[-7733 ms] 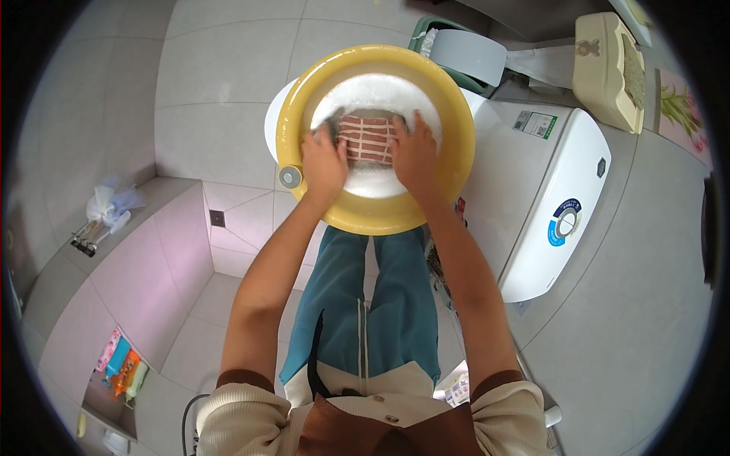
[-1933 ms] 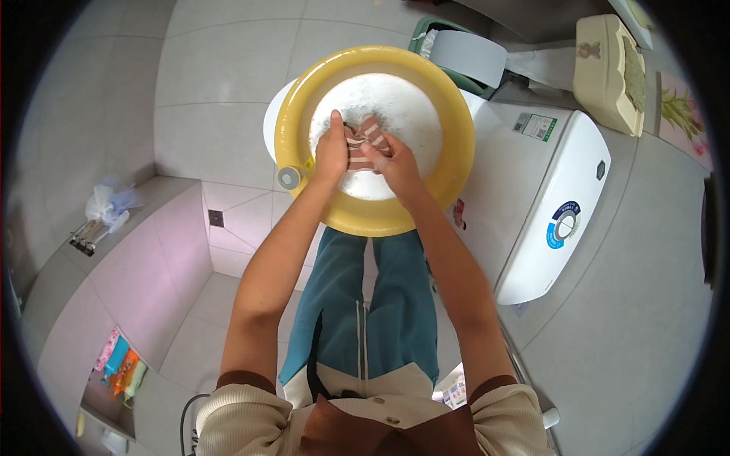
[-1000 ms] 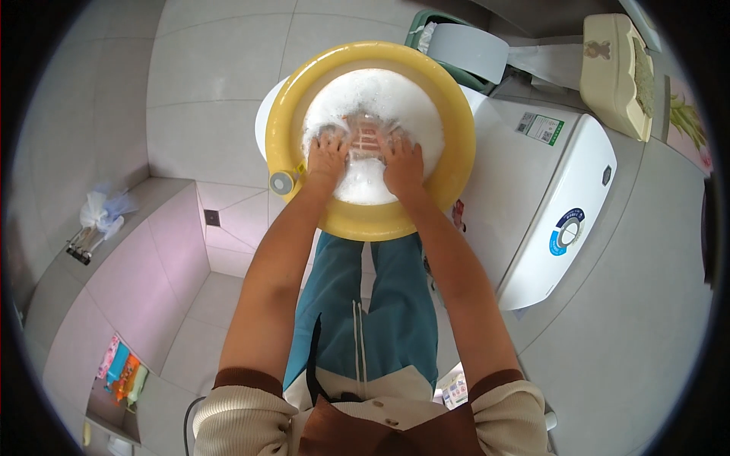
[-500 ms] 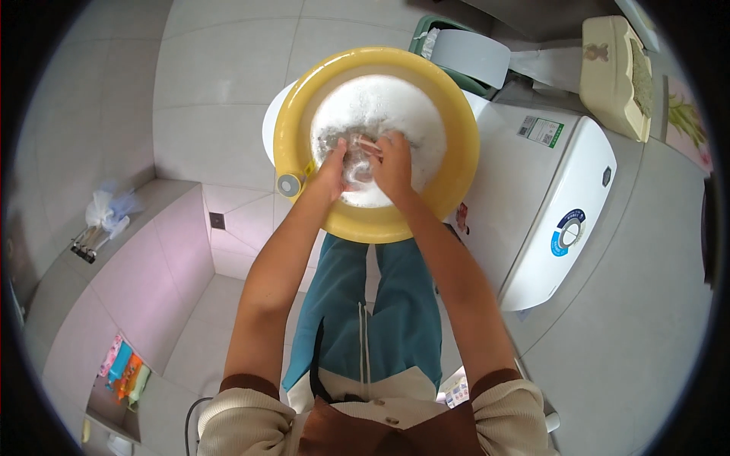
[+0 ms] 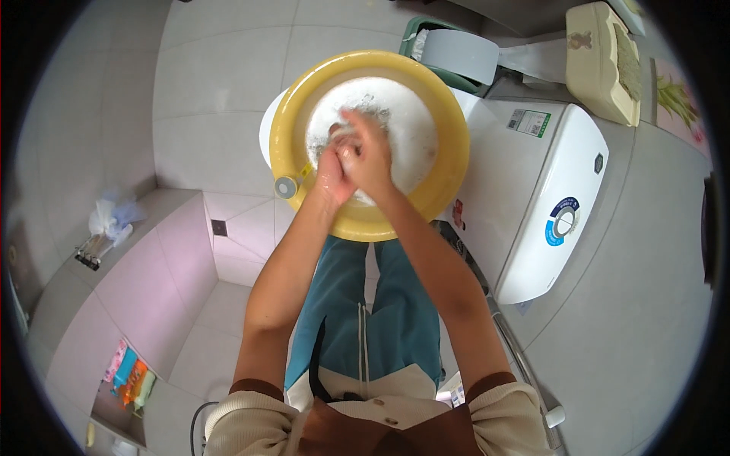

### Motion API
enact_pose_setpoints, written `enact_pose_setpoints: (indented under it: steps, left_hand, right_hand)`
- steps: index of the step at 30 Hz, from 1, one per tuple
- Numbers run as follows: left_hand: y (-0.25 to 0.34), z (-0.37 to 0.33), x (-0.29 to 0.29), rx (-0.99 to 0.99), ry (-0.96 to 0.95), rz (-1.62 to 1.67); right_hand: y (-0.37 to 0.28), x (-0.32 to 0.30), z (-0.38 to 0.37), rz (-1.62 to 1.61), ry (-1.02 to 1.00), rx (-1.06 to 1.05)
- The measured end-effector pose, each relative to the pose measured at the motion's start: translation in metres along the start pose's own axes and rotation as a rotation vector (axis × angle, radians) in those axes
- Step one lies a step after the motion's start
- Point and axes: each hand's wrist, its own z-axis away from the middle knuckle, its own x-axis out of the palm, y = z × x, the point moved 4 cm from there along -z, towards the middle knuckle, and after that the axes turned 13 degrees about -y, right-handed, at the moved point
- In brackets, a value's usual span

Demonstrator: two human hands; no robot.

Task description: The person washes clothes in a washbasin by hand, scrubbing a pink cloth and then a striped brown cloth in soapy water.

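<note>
Foamy white water [image 5: 411, 129] fills a wide yellow basin [image 5: 447, 182]. Over its near left part my two wet hands are pressed together. My left hand [image 5: 334, 171] is below and to the left, its fingers curled. Across it lies my right hand [image 5: 369, 156], closed against the left, with one finger stretched out and smeared by motion. A small part of something seems to sit between them, but I cannot make out what it is. Dark gaps in the suds open beside the fingers. A round grey cap [image 5: 286, 187] sits on the basin's left rim.
The basin rests over a white toilet [image 5: 506, 182] with a round flush button [image 5: 563, 222]. A green bin [image 5: 414, 32] stands behind, near a beige box [image 5: 601, 64]. On the left ledge lie clips with a bluish-white mesh [image 5: 110, 216]; colourful packets [image 5: 133, 376] fill a niche.
My hands have come together from being slightly apart, the right crossing over to the left. They are lifted more above the suds. The view has shifted slightly.
</note>
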Motion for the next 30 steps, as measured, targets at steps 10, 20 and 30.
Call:
enact_pose_setpoints:
  steps: [10, 20, 30]
  left_hand:
    - [0.000, 0.011, 0.019, -0.065, 0.147, -0.097]
    - [0.000, -0.010, 0.006, 0.329, 0.239, -0.550]
    - [0.028, 0.015, 0.032, 0.450, 0.356, -1.499]
  right_hand:
    - [-0.020, -0.011, -0.004, 0.441, -0.062, -0.119]
    - [-0.022, -0.006, -0.015, -0.530, 0.061, 0.497]
    - [0.031, -0.001, -0.010, -1.184, 0.230, 0.671]
